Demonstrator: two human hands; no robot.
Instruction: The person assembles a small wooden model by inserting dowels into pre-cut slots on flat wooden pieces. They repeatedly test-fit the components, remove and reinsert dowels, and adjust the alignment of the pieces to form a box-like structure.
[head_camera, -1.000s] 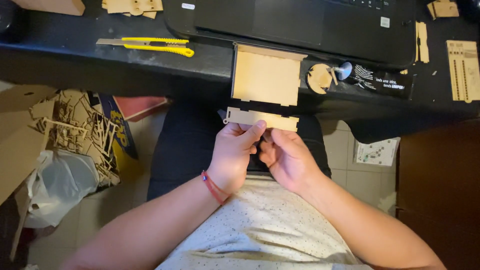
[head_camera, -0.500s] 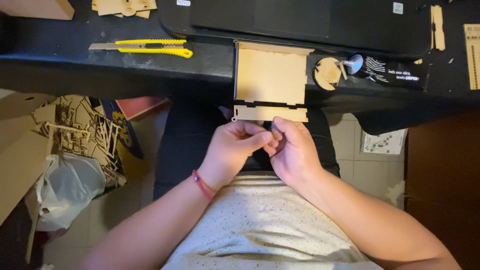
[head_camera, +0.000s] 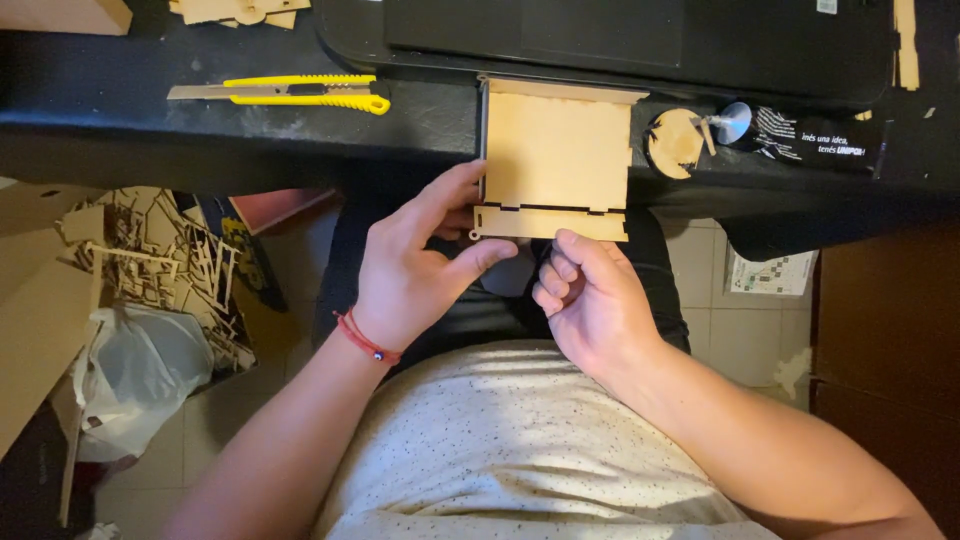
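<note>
Far left, below desk level: pile of laser-cut wood scrap (head_camera: 150, 260) on floor, w/ crumpled white plastic bag (head_camera: 135, 375) just beneath it. Up on black desk (head_camera: 120, 140), yellow utility knife (head_camera: 285, 92) lying flat, blade end pointing left, well apart from both hands; more pale wood offcuts (head_camera: 235, 10) at top edge. Moving right: left hand (head_camera: 415, 265), red cord bracelet (head_camera: 365, 338) at wrist, fingers spread approx. halfway, index reaching up to left edge of flat wooden panel assy (head_camera: 555, 160), thumb pressed under left end of narrow strip (head_camera: 550, 222) slotted along panel's near edge; loose pinch on that corner, not a full wrap. Panel itself lying on desk edge, overhanging toward lap, top edge tucked just under dark laptop (head_camera: 600, 40). Right hand (head_camera: 590, 295) directly below strip's right half, fingers curled in toward palm, fingertips near strip's underside; whether actually touching or holding anything small — can't tell. Further right on desk: round wooden gear-like disc (head_camera: 675, 142) just beside panel, then black tube (head_camera: 810, 140) w/ silvery cap lying on its side. Bottom right: brown cabinet side (head_camera: 885, 350).
</note>
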